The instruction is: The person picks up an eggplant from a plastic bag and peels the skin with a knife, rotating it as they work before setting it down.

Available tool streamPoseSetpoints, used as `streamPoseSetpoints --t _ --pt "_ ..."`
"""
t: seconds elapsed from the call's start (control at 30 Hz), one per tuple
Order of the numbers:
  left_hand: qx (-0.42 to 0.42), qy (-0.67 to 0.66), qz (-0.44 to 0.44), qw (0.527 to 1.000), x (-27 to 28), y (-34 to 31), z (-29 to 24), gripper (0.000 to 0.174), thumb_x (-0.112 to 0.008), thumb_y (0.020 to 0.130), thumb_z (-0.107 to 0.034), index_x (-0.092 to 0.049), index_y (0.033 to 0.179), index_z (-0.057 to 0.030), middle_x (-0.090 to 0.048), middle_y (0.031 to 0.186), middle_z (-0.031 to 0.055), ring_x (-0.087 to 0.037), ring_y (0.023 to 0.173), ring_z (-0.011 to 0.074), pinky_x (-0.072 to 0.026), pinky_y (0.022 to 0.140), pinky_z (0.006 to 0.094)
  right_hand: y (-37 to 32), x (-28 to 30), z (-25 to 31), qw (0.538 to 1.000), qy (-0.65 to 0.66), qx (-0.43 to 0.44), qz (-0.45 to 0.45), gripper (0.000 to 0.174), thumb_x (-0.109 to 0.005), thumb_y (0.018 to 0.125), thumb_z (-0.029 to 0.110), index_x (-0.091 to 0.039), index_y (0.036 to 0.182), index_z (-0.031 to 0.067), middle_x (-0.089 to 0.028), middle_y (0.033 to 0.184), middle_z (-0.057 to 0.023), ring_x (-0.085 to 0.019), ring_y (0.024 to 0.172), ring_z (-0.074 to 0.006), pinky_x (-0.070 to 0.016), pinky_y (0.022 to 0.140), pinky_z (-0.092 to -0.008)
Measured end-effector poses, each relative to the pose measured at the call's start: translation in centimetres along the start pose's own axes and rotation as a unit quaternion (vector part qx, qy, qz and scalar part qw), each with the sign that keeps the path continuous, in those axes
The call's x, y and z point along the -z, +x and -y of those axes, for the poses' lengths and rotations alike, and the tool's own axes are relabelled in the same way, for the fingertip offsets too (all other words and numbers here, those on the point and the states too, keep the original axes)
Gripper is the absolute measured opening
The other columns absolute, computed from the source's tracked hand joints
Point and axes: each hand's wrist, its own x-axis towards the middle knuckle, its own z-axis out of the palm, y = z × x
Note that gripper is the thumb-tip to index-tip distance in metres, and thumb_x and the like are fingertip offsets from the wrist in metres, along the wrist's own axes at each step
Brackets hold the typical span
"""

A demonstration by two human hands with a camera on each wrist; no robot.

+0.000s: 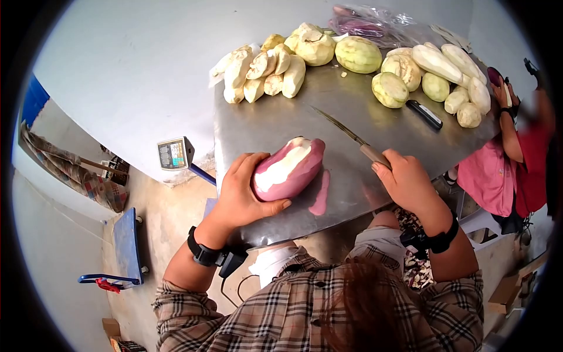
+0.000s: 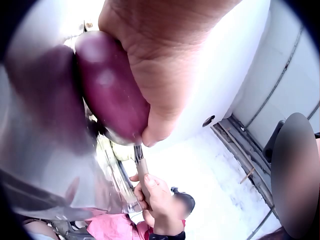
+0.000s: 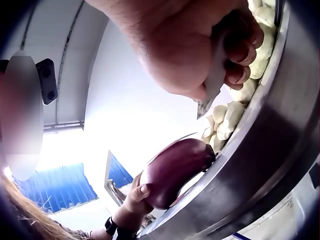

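Note:
A purple eggplant (image 1: pixel 271 183) lies on the metal table, with one pale peeled band running along its top. My left hand (image 1: pixel 234 193) grips its near left end, thumb along the side toward me. In the left wrist view the eggplant's unpeeled purple side (image 2: pixel 107 85) shows under the palm. My right hand (image 1: pixel 407 183) holds a knife (image 1: pixel 352 134) by its light handle, fingers curled round it. The blade points away from me and to the left, apart from the eggplant. A strip of purple peel (image 1: pixel 320 193) lies just right of the eggplant.
Peeled eggplants stand in piles at the table's back left (image 1: pixel 267 73) and back right (image 1: pixel 437 64). A black-handled tool (image 1: pixel 424 114) lies before the right pile. Behind is a plastic bag (image 1: pixel 375 26). Another person (image 1: pixel 522 141) works at the right edge. A scale display (image 1: pixel 174 154) stands left.

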Motion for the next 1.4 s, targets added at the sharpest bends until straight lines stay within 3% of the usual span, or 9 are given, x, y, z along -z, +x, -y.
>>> streamPoseSetpoints --t 0.1,0.13,0.27,0.63,0.73,0.97,1.07,1.33,1.4 --pt "0.035 0.029 -0.045 0.998 -0.8 -0.1 -0.4 0.079 -0.087 0.054 -0.040 -0.056 0.113 0.0033 -0.060 0.103 0.0176 -0.060 0.093 0.0349 -0.0496 0.082 0.0402 -0.8 0.2 0.6 0.985 0.153 0.057 0.054 0.028 -0.056 0.093 0.025 -0.055 0.087 -0.0025 -0.052 0.060 -0.0172 -0.055 0.055 -0.0298 -0.0422 0.054 -0.0396" --pt "0.033 0.052 -0.053 0.997 -0.9 0.0 -0.5 0.079 -0.087 0.054 -0.041 -0.056 0.113 0.0029 -0.059 0.101 0.0170 -0.060 0.091 0.0346 -0.0496 0.081 0.0406 -1.2 0.0 0.8 0.973 0.199 0.069 0.098 0.028 -0.053 0.096 0.025 -0.056 0.091 -0.0018 -0.052 0.058 -0.0093 -0.049 0.050 -0.0132 -0.0393 0.048 -0.0304" --pt "0.038 0.072 -0.065 0.994 -1.1 -0.1 -0.7 0.081 -0.087 0.053 -0.041 -0.056 0.114 0.0022 -0.059 0.101 0.0164 -0.059 0.093 0.0345 -0.0487 0.082 0.0409 -2.5 -0.2 2.3 0.908 0.324 -0.025 0.264 0.032 -0.043 0.101 0.027 -0.058 0.098 -0.0016 -0.056 0.061 -0.0019 -0.043 0.044 -0.0043 -0.0355 0.042 -0.0217" --pt "0.027 0.087 -0.071 0.993 -1.3 -0.3 -1.2 0.082 -0.087 0.053 -0.039 -0.054 0.115 0.0025 -0.058 0.106 0.0175 -0.057 0.097 0.0355 -0.0467 0.087 0.0416 -3.8 1.3 -0.1 0.907 0.340 -0.156 0.193 0.035 -0.047 0.099 0.030 -0.059 0.094 -0.0028 -0.055 0.058 -0.0034 -0.048 0.050 -0.0077 -0.0385 0.046 -0.0244" --pt "0.023 0.103 -0.073 0.992 -1.3 -0.4 -1.5 0.081 -0.086 0.053 -0.038 -0.054 0.116 0.0022 -0.058 0.107 0.0175 -0.056 0.099 0.0355 -0.0455 0.088 0.0414 -4.3 2.1 1.2 0.862 0.405 -0.135 0.274 0.035 -0.046 0.100 0.029 -0.059 0.096 -0.0024 -0.057 0.061 -0.0025 -0.046 0.048 -0.0056 -0.0379 0.046 -0.0227" --pt "0.021 0.107 -0.075 0.991 -1.4 -0.5 -1.6 0.082 -0.087 0.053 -0.038 -0.054 0.116 0.0021 -0.058 0.108 0.0179 -0.055 0.100 0.0359 -0.0453 0.089 0.0416 -5.2 1.3 1.3 0.870 0.370 -0.125 0.301 0.032 -0.045 0.100 0.026 -0.059 0.098 -0.0026 -0.057 0.063 -0.0010 -0.045 0.048 -0.0050 -0.0379 0.046 -0.0219" --pt "0.030 0.107 -0.064 0.992 -1.3 -0.6 -1.7 0.084 -0.087 0.053 -0.039 -0.053 0.118 0.0023 -0.057 0.111 0.0189 -0.055 0.103 0.0365 -0.0455 0.090 0.0423 -5.6 2.3 0.9 0.876 0.347 -0.169 0.289 0.031 -0.046 0.099 0.024 -0.060 0.095 -0.0034 -0.056 0.061 -0.0011 -0.045 0.049 -0.0058 -0.0385 0.047 -0.0225" --pt "0.005 0.118 -0.069 0.991 -1.5 -0.7 -1.9 0.085 -0.087 0.052 -0.040 -0.053 0.118 0.0022 -0.057 0.110 0.0180 -0.054 0.099 0.0365 -0.0451 0.088 0.0426 -6.3 4.1 -0.9 0.947 0.220 -0.131 0.196 0.026 -0.053 0.095 0.020 -0.057 0.083 -0.0030 -0.055 0.057 -0.0047 -0.048 0.053 -0.0110 -0.0405 0.053 -0.0279" --pt "0.003 0.121 -0.063 0.991 -1.4 -0.6 -2.1 0.085 -0.087 0.053 -0.039 -0.053 0.118 0.0019 -0.056 0.111 0.0179 -0.054 0.099 0.0365 -0.0450 0.088 0.0426 -6.3 3.8 -1.6 0.957 0.219 -0.074 0.175 0.026 -0.050 0.096 0.020 -0.059 0.094 -0.0042 -0.054 0.060 -0.0023 -0.047 0.052 -0.0081 -0.0391 0.050 -0.0246"
